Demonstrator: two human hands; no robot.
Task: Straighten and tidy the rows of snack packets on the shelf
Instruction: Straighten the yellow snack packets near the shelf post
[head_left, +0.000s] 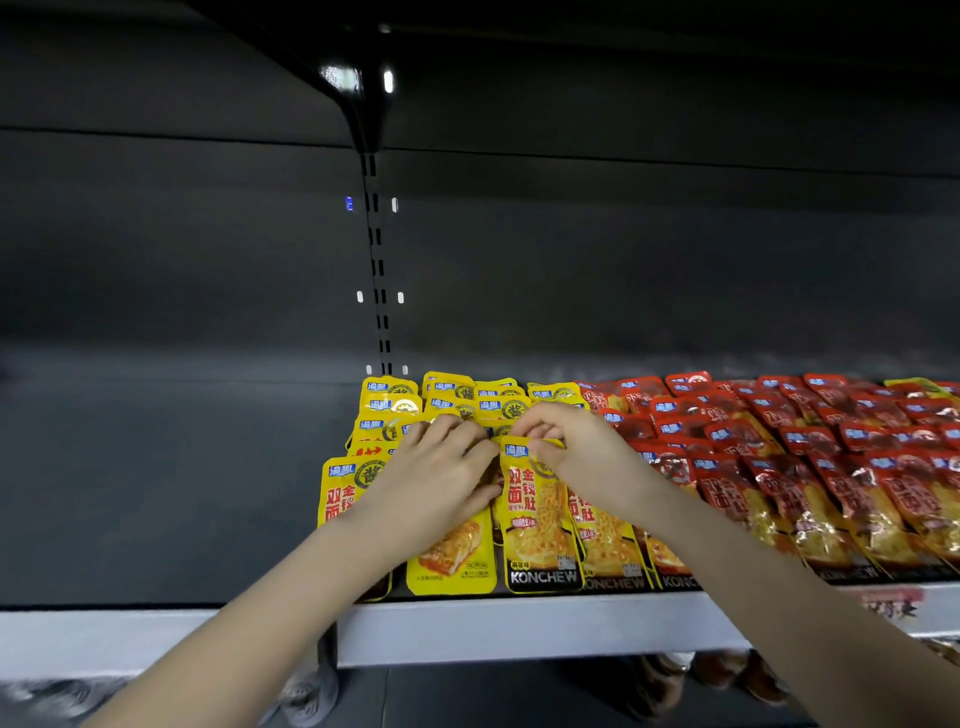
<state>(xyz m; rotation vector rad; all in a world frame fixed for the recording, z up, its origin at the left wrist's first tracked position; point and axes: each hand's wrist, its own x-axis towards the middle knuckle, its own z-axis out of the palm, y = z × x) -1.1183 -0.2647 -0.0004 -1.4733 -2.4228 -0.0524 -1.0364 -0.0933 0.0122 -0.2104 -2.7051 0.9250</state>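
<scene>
Yellow packet (540, 519) at the front of the middle row is the one in hand. The right hand (576, 457) pinches its top edge between thumb and fingertips, and its lower end sits at the lip of the shelf (519, 629). Just to its left, the left hand (436, 478) lies over the neighbouring yellow packets (447, 400) with its fingers reaching forward. Whether it grips one underneath or only presses, I cannot tell.

The job looks partway done, by my judgement. The back yellow rows overlap in fairly even lines, but the front ones lie askew, one turned with its plain face up. The red packets (779, 441) to the right, filling the rest of the shelf, slant and overlap loosely and seem to need attention too. To the left of the yellow block, the shelf holds no packets.

Print on the front packets reads "KONCHEW" on a black band along the bottom. Large red Chinese characters, 双面 and 金钱肚, run down the yellow face, under a small blue logo at the top. A reddish tag (891, 605) on the shelf edge is too blurred to read.
</scene>
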